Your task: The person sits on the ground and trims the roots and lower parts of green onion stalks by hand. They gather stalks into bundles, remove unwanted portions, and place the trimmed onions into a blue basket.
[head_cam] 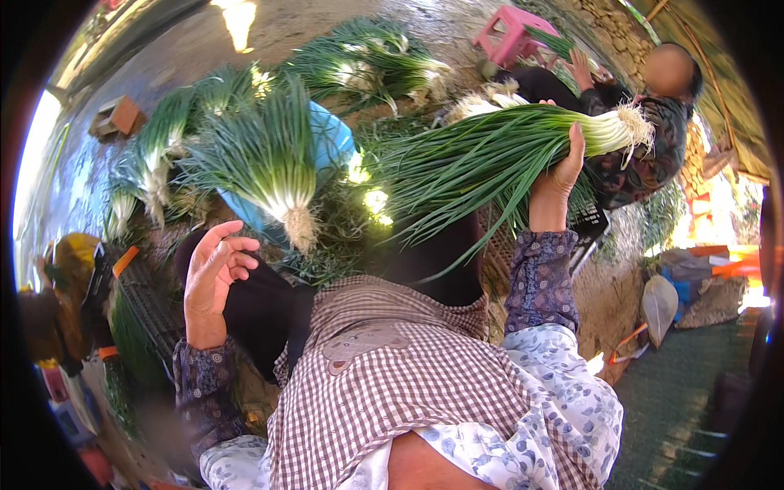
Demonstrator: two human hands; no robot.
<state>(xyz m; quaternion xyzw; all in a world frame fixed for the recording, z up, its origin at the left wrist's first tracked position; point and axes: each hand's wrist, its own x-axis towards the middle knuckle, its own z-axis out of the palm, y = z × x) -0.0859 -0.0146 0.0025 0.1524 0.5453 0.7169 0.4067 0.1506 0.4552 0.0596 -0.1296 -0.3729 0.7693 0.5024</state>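
My right hand [565, 160] grips a large bunch of green onions [490, 156] around the lower stems. Its white bulbs and roots point right, and the long green leaves spread left above my lap. My left hand [215, 269] is raised with nothing in it, its fingers loosely curled and apart. Just beyond that hand, another green onion bunch [278, 168] leans over a blue plastic basin or sheet [331, 138], roots toward me. Loose onion leaves and trimmings [343, 226] lie between my knees.
More green onion bunches [373, 61] lie ahead on the wet floor, others [156, 147] to the left. A brick [119, 116] stands farther left. At upper right, a co-worker [649, 141] sits near a pink plastic stool [514, 35], handling onions. A black crate [147, 300] holding greens stands at left.
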